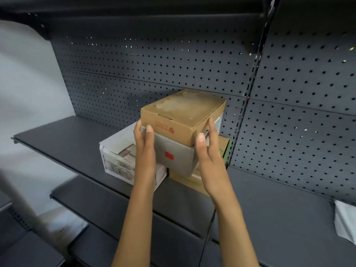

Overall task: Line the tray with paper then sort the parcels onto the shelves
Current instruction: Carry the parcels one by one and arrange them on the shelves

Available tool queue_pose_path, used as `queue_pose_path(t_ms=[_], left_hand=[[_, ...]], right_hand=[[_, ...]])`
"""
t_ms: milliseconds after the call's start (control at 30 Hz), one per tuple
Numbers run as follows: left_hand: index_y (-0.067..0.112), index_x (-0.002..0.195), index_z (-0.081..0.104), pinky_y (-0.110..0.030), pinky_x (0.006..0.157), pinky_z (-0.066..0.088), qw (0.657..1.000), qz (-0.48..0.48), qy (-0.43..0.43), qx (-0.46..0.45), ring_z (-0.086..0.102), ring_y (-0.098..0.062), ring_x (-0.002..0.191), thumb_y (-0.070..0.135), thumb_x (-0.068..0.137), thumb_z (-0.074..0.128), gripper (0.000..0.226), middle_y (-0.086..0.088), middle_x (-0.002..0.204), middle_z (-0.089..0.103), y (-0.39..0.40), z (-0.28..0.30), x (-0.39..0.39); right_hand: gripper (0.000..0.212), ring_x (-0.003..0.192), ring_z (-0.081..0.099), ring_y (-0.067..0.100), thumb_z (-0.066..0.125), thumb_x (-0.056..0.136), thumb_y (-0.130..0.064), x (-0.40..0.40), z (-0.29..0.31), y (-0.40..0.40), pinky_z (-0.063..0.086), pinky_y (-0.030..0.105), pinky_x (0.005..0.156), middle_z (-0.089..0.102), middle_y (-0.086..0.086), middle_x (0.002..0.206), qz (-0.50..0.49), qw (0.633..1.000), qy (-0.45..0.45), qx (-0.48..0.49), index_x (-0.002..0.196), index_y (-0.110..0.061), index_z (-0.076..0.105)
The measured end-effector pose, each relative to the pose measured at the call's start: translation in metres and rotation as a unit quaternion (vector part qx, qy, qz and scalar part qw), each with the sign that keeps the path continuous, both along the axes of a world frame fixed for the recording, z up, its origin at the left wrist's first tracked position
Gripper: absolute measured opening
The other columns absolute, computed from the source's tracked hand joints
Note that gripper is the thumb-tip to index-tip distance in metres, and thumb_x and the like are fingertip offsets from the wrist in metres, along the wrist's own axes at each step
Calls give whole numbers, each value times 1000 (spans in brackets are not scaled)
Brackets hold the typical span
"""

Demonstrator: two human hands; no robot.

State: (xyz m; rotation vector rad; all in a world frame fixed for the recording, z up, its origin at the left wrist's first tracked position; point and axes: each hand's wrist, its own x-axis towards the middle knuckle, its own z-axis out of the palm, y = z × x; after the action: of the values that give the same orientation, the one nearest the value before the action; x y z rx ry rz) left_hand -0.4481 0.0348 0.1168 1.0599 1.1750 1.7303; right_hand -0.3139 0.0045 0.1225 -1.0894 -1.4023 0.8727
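A brown cardboard parcel [183, 112] with a red mark on its front sits on top of a grey box [173, 157] bearing a red sticker. That grey box rests on a tan and green carton [224, 149]. My left hand [144, 147] grips the brown parcel's left front corner and my right hand [209, 151] grips its right front corner. A parcel wrapped in white printed paper [117, 151] stands to the left of the stack, on the dark shelf [63, 143].
A dark pegboard back panel [154, 70] rises behind the shelf. A slotted upright post [244, 105] stands right of the stack. Lower shelves [100, 205] step out below. A white wrapped item [344, 222] lies on the right-hand shelf. A pale wall is at the left.
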Motion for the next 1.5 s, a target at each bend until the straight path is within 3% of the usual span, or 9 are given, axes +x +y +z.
queue_pose_path(t_ms=[100,200,333,433,600,833,1167,1300,1500], left_hand=[[44,141,35,-27,94,46,999,-30,-5,11,55,3,117,44,105,42,36,20,131,56,2,-5,1],[37,141,35,-32,98,51,999,-18,0,28,60,-2,115,38,105,49,39,10,133,60,2,-10,6],[35,139,34,-13,81,48,996,27,12,80,61,13,99,30,106,48,36,22,118,60,-7,-11,29],[39,134,35,-21,88,51,993,32,3,112,63,1,109,29,106,48,33,17,122,62,-18,-9,48],[37,135,34,-36,103,52,988,16,0,153,61,-12,123,27,105,50,35,3,135,58,-36,1,81],[45,125,38,-45,101,54,983,33,-27,179,60,-16,121,22,105,49,33,3,132,56,-67,12,136],[28,134,38,-24,85,53,976,-64,-71,198,62,-17,113,17,106,47,31,-3,127,58,-151,10,269],[31,130,39,-26,87,52,970,-121,-81,194,61,-26,114,17,105,47,30,-12,128,58,-202,14,333],[16,136,37,-21,88,51,959,-189,-100,188,62,-18,113,9,106,46,32,-13,131,56,-285,16,417]], right_hand=[[82,151,7,-12,40,92,-70,-6,-4,3,13,33,128,3,-34,165,2,1000,16,4,158,-50,-4],[86,149,26,-7,49,93,-64,-10,-6,6,25,34,124,23,-28,164,-5,999,41,14,156,-54,-9],[83,139,37,-11,51,102,-43,-4,-4,0,30,17,114,34,-23,160,-29,997,63,34,158,-47,-10],[81,130,42,-22,51,103,-32,11,0,-10,33,7,111,42,-26,153,-51,993,82,71,161,-40,-4],[75,128,48,-19,50,104,-28,43,5,-30,36,7,110,50,-31,143,-89,987,82,104,162,-35,3],[65,142,46,3,50,105,-30,94,6,-58,34,34,122,48,-9,155,-120,982,80,119,161,-26,17],[60,142,46,3,50,105,-28,217,10,-163,34,37,122,50,-9,153,-219,966,70,119,160,-26,23],[60,141,48,7,51,105,-30,281,11,-222,35,41,121,53,-6,151,-280,951,61,118,159,-25,25],[63,139,50,6,52,104,-37,356,13,-316,39,41,119,53,-9,151,-337,933,51,114,159,-29,23]])
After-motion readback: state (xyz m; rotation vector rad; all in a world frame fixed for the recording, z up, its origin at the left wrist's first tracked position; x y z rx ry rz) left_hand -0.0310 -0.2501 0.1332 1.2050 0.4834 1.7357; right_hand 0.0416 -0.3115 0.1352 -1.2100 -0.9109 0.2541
